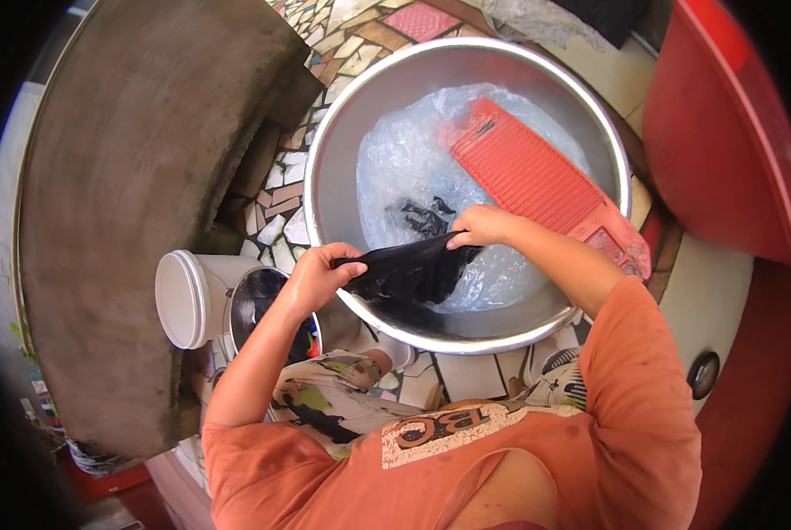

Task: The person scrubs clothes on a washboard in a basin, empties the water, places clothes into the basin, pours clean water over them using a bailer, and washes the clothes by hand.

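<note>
My patterned trousers (312, 393) nearest, knees close to the basin's near side. Both grips closed: left hand (319, 276) pinches one upper corner of the black cloth (409, 274), right hand (484, 227) pinches the same edge further along. Cloth is pulled fairly taut between them, body hanging down inside the metal basin (466, 344), near-left part. Can't tell how far the bottom dips.

Step in hand, my read: spreading and holding the cloth by its edge. Next move probably calls for both pinches firm and even tension, or the fabric bunches.

Edges: my left hand is over the near-left rim, so little slack there. Room inside is mostly ahead, over the crinkled bluish-clear film (400, 150), likely plastic, with a dark clump (426, 216) just past the cloth. Red washboard (523, 163) slants across the right part, lower end over the rim close by my right forearm; that side is tight.

Left, outside: open container (318, 334) by my forearm, white bucket (179, 300) beside it, then a big brown slab (131, 194). Right, beyond the basin: large red tub (722, 141). Far: stone-patchwork floor (356, 57), pink tile (420, 21).
</note>
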`<state>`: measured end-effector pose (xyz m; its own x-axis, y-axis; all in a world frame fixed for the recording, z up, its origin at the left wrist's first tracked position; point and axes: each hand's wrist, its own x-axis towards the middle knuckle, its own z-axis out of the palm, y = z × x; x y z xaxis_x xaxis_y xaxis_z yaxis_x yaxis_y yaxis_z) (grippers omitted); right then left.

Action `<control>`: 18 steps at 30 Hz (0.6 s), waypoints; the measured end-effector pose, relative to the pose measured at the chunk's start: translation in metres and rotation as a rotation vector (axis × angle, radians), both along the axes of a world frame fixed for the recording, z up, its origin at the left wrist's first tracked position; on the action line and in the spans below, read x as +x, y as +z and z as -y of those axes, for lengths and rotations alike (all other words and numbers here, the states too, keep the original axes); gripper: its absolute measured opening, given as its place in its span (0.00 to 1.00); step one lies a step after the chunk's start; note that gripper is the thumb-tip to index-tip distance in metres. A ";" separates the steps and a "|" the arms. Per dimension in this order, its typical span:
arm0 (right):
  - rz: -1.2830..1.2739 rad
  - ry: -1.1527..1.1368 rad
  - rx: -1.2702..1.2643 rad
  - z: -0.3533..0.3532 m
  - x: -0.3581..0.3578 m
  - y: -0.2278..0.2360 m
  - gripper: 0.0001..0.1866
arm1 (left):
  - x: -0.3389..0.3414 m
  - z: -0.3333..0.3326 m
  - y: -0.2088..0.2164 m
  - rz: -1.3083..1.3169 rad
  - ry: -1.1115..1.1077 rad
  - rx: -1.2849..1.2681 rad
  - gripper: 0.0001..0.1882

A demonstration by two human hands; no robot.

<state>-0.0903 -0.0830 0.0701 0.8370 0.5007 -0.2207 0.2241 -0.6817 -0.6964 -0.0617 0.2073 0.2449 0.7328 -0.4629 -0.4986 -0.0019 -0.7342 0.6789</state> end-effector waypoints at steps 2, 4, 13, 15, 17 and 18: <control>0.008 -0.039 -0.011 0.010 -0.002 0.041 0.21 | 0.001 -0.019 -0.009 0.015 -0.060 0.000 0.10; 0.135 -0.131 0.146 0.017 -0.013 0.069 0.18 | -0.002 -0.019 -0.019 -0.005 -0.175 0.034 0.10; -0.174 -0.321 0.359 0.033 -0.071 0.147 0.15 | 0.014 -0.028 -0.047 0.571 -0.079 -0.145 0.20; -0.128 -0.110 -0.023 0.033 -0.082 0.138 0.18 | 0.009 -0.026 -0.040 0.482 0.003 -0.266 0.19; -0.277 -0.078 -0.204 0.043 -0.094 0.103 0.22 | 0.000 -0.010 -0.025 0.115 -0.059 -0.145 0.20; -0.276 -0.070 -0.371 0.040 -0.097 0.105 0.23 | -0.013 -0.003 -0.024 0.223 -0.107 -0.102 0.21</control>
